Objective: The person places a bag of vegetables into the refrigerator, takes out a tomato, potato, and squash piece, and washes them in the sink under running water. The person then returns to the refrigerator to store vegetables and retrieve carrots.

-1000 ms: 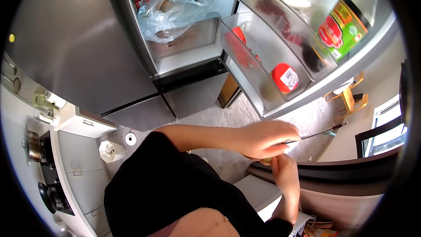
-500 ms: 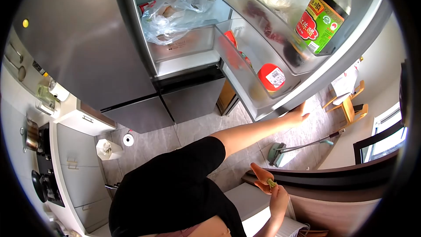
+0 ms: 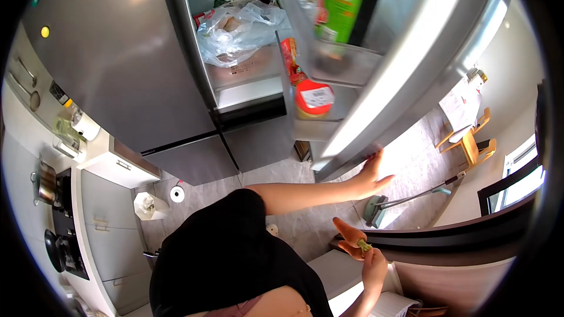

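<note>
My left hand (image 3: 371,179) reaches across to the outer side of the fridge door (image 3: 405,91). Its fingers are spread against the door, not wrapped round anything. The door stands partly open and carries shelves with a red-lidded jar (image 3: 314,97) and a green-labelled bottle (image 3: 342,9), which is blurred. At the lower right, my right hand (image 3: 374,270) is closed around the green stem ends of two carrots (image 3: 351,233), whose tips point up and left. Inside the fridge (image 3: 249,95), a clear plastic bag (image 3: 238,32) lies on a shelf.
A broom and dustpan (image 3: 376,208) stand on the tiled floor to the right, with a wooden chair (image 3: 473,144) beyond. On the left are a white waste bin (image 3: 148,205), a paper roll (image 3: 177,194), and a stove with a pot (image 3: 44,182). A dark-edged surface (image 3: 435,240) runs along the right.
The fridge door has swung inward to the left, with my left hand moving along with it. My right hand keeps the carrots in nearly the same place.
</note>
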Demonstrator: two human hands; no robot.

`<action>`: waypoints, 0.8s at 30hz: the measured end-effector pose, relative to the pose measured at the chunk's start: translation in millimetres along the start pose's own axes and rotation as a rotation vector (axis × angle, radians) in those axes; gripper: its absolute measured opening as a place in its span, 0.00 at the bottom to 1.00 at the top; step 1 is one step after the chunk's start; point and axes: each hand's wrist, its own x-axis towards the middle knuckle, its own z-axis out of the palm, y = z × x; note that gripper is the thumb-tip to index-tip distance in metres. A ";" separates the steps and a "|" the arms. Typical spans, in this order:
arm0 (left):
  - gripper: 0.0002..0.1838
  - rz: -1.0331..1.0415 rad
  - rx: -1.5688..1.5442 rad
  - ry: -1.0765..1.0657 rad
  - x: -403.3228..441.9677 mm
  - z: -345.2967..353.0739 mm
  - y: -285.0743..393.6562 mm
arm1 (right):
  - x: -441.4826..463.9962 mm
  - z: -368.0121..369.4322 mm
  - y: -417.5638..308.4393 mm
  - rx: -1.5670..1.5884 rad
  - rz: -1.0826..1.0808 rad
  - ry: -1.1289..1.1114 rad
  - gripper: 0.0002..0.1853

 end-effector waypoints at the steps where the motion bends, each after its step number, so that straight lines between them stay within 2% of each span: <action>1: 0.46 -0.006 -0.018 -0.033 -20.7 -19.1 8.5 | -2.5 1.1 -1.4 0.002 0.002 0.014 0.16; 3: 0.44 0.038 -0.144 -0.037 -58.4 -48.8 6.4 | -7.0 1.7 -5.6 -0.002 -0.008 0.054 0.16; 5: 0.43 0.151 -0.075 0.065 -91.6 -77.6 -5.4 | -12.1 3.2 -9.4 0.016 0.032 0.075 0.17; 9: 0.40 0.078 0.003 0.144 -150.5 -162.0 0.7 | -23.4 2.7 -32.2 0.020 0.058 0.138 0.15; 12: 0.32 0.050 0.082 0.370 -179.4 -220.1 -12.7 | -32.9 3.0 -72.7 0.064 0.198 0.152 0.16; 15: 0.25 0.021 0.164 0.537 -191.2 -279.8 -39.6 | -51.3 17.9 -88.9 0.040 0.294 0.264 0.16; 19: 0.23 -0.029 0.082 0.694 -178.8 -358.3 -75.4 | -84.0 36.9 -110.7 0.085 0.409 0.448 0.15; 22: 0.24 -0.033 0.067 0.712 -166.1 -396.2 -97.7 | -118.1 51.3 -132.5 0.195 0.519 0.581 0.15; 23: 0.24 0.070 0.125 0.666 -166.8 -397.1 -107.6 | -131.7 58.0 -133.9 0.254 0.552 0.627 0.16; 24: 0.25 0.051 0.148 0.654 -165.4 -397.1 -110.1 | -144.9 63.6 -139.0 0.308 0.581 0.679 0.16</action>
